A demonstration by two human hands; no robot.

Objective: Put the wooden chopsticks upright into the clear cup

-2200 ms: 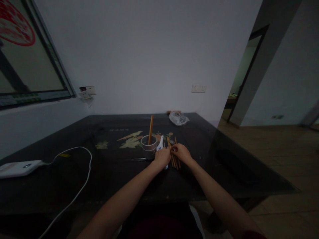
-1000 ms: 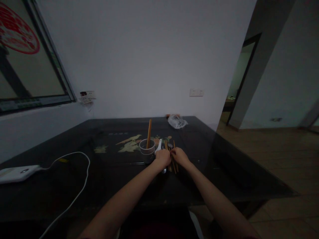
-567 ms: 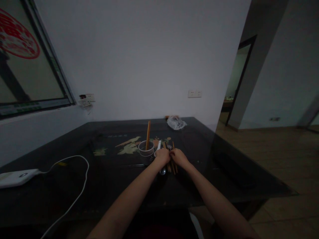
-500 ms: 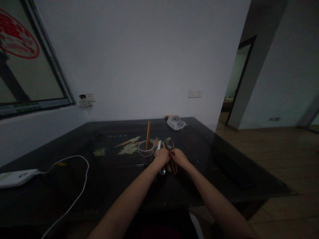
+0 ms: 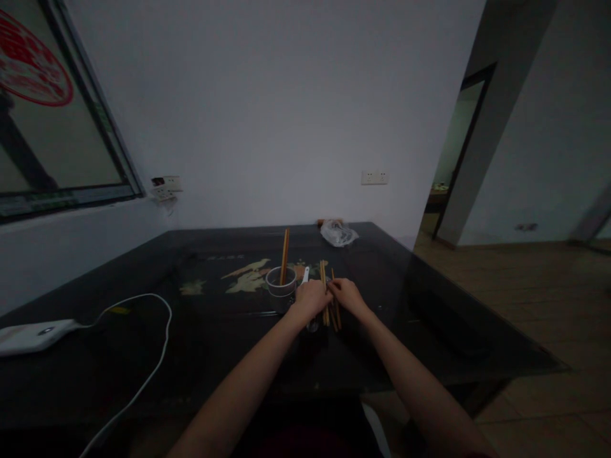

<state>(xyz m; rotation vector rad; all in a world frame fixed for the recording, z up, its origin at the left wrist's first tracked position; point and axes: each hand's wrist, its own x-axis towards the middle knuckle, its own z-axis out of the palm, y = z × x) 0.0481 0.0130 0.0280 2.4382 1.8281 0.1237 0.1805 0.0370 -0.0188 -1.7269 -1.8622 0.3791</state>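
Note:
My left hand (image 5: 312, 299) is closed around a few wooden chopsticks (image 5: 323, 272), whose upper ends stick out past the fingers. Right beside it, my right hand (image 5: 347, 295) pinches at the same bundle, fingertips nearly meeting the left ones. Another chopstick (image 5: 336, 318) slants out below the right hand. Left of the left hand shows the white handle of a spoon (image 5: 306, 274); a shiny spoon bowl (image 5: 312, 326) lies under the left wrist, partly hidden. A clear cup (image 5: 280, 290) stands to the left with upright chopsticks (image 5: 285, 254) in it.
The dark glossy table (image 5: 229, 362) carries a bird-and-flower picture. A crumpled clear plastic bag (image 5: 338, 233) lies near the wall. On the left is a white device (image 5: 35, 337) with a white cable (image 5: 165, 337). A dark flat object (image 5: 449, 324) lies at right.
The chopsticks in my left hand have shifted slightly right and stand closer to the right hand. My left fingers have moved right with them; the cup has stayed put.

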